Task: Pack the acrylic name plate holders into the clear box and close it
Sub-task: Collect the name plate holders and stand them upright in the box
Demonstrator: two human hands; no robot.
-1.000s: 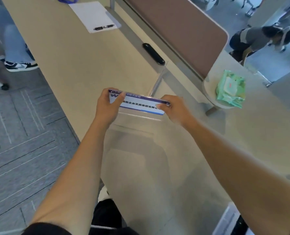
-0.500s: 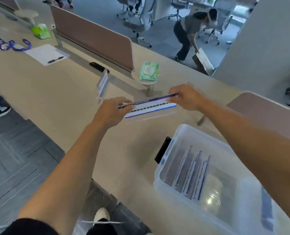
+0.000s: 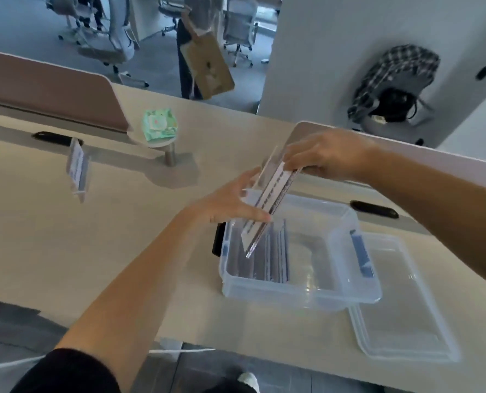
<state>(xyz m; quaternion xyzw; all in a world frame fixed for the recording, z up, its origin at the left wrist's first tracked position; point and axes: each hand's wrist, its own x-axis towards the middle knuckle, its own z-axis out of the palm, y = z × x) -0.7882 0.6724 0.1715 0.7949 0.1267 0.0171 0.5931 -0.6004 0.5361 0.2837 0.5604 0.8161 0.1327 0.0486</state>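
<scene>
Your two hands hold one name plate holder (image 3: 267, 202) over the clear box (image 3: 301, 290). Your left hand (image 3: 230, 205) has its grip on the near, low end, with the thumb just under the edge. Your right hand (image 3: 327, 157) pinches the far, high end with its fingers closed on it. The holder is tilted, and its low end dips down inside the box, near the left wall.

The box sits open on the counter (image 3: 122, 251). More holders (image 3: 275, 259) already stand on edge in a row inside it, on the left side. The right side of the box floor is bare. A blue latch (image 3: 362, 256) shows on the right wall of the box.

The clear lid (image 3: 400, 307) lies flat on the counter, just beside the box on the right.

One more name plate holder (image 3: 78, 168) stands upright on the counter, well apart from the box, off to your left. A green pack of wipes (image 3: 159, 124) rests on a small round stand (image 3: 169, 150) farther back.
</scene>
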